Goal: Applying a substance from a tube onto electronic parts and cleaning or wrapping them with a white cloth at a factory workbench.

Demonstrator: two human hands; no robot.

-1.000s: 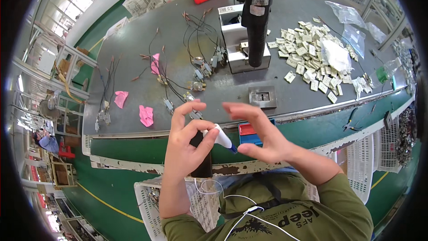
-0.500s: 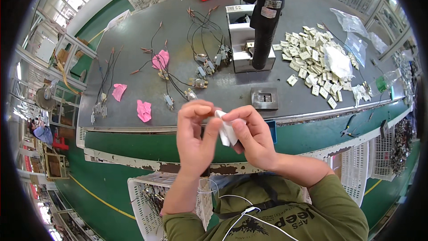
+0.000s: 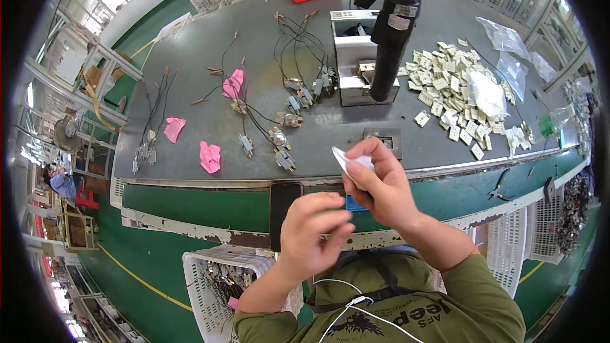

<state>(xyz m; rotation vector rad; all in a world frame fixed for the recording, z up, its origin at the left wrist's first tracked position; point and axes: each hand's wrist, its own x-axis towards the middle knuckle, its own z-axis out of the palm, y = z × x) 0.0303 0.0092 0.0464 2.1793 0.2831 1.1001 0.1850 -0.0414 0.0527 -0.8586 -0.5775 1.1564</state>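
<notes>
My right hand [image 3: 383, 184] is closed on a folded piece of white paper [image 3: 341, 157], pinched between thumb and fingers above the table's front edge. Lower and to the left is my left hand [image 3: 316, 232], its fingers loosely bent and the thumb apart, with nothing seen in it. A dark phone-like slab [image 3: 284, 200] lies on the green ledge beside the left hand. Partly hidden behind my right hand are a small metal block with a slot [image 3: 389, 140] and a blue tray [image 3: 356, 204].
Wired metal sockets [image 3: 289, 119] and pink scraps [image 3: 210, 157] lie on the grey table [image 3: 190, 76] at left. A black screwdriver-like tool [image 3: 389, 44] hangs before a metal fixture [image 3: 356, 51]. Several pale plates [image 3: 445, 82] are heaped right, near pliers [image 3: 500, 190].
My left hand has let go of the white paper and dropped down. My right hand has moved right with the paper, now partly covering the metal block. The phone-like slab has come into view.
</notes>
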